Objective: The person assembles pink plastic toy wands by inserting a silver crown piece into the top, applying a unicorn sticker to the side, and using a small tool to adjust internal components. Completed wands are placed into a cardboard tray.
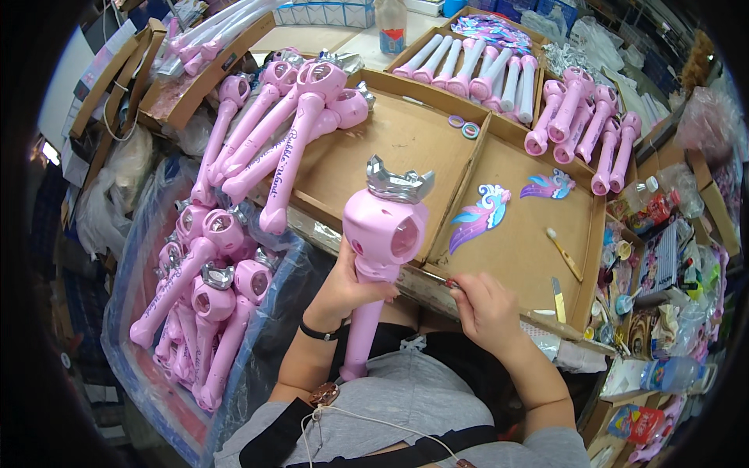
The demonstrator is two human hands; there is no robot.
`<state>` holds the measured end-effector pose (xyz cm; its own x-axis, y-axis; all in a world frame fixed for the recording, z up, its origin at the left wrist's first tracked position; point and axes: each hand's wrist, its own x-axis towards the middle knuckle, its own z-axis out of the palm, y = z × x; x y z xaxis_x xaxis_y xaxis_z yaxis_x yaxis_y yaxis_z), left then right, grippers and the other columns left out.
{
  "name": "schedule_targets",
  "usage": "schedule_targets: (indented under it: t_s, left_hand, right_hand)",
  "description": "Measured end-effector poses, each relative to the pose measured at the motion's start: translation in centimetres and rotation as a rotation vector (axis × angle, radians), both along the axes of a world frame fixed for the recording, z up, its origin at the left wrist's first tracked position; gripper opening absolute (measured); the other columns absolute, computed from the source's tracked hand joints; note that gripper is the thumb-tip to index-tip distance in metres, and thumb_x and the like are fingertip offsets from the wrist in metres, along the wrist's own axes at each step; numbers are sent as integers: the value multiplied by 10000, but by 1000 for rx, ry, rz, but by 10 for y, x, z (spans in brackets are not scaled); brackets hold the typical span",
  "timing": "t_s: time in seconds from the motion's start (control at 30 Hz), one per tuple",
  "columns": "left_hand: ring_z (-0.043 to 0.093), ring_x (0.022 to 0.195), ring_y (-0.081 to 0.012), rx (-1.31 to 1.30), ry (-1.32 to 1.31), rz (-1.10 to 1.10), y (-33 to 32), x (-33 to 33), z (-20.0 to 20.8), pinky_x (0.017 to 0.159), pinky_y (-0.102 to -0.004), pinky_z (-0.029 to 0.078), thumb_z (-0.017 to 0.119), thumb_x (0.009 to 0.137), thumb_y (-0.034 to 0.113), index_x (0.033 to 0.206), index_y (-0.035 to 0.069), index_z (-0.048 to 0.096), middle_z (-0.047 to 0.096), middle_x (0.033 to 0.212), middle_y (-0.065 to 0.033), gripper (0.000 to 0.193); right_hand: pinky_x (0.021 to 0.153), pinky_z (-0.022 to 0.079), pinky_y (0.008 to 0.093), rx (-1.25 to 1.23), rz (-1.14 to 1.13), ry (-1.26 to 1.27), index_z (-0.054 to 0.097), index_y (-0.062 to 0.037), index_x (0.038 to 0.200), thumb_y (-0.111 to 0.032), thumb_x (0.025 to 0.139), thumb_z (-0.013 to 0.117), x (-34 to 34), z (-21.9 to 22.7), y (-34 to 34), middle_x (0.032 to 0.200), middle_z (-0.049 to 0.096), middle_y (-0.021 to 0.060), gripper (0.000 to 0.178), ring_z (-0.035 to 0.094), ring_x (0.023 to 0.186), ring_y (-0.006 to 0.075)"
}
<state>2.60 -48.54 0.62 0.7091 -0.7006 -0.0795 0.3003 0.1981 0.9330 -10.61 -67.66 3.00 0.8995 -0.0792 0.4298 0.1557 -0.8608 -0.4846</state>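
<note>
My left hand (343, 287) is wrapped round the neck of a pink toy wand (381, 222). The wand stands nearly upright in front of me, its round head topped by a silver crown (399, 183) and its handle end down by my lap. To the right of it, my right hand (488, 310) is closed in a pinch at the front edge of the cardboard tray. A small dark and reddish tip shows at its fingertips, too small to name. Two purple and blue wing-shaped pieces (480, 218) lie in the tray beyond this hand.
Several crowned pink wands (292, 148) are piled at the left tray edge, others in a plastic-lined bin (144, 257). A brush (565, 256), a cutter knife (559, 300) and tape rings (470, 130) lie in the tray (530, 234). Crownless wands (573, 105) line the far right. Bottles (677, 376) stand right.
</note>
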Motion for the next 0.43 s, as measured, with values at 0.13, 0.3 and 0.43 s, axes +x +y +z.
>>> schedule_targets:
  t_s: [0.13,0.3,0.43]
  left_hand:
    - [482,1037,-144,87,-108,21,-7,-2,-1,851,-311,451,772,619,-2,1242,48,270,454,1135,-76,802]
    - [436,1092,-150,71,-188,50,-12,-3,-2,925,-316,392,783,628,31,1221,26,269,438,1150,-91,785]
    - [428,1108,-158,104,-270,68,-13,-6,-3,936,-324,386,785,642,52,1245,22,253,427,1168,-103,804]
  right_hand:
    - [536,459,337,284,-13,45,602,-30,924,-111,843,596,1,-4,-3,721,589,126,115,592,622,266]
    - [524,445,295,559,-66,116,619,-14,945,-165,907,542,1,-12,-6,676,601,103,174,593,593,192]
    - [529,458,280,1103,-159,496,626,-48,954,-193,927,525,-2,-16,-9,718,639,62,179,580,563,176]
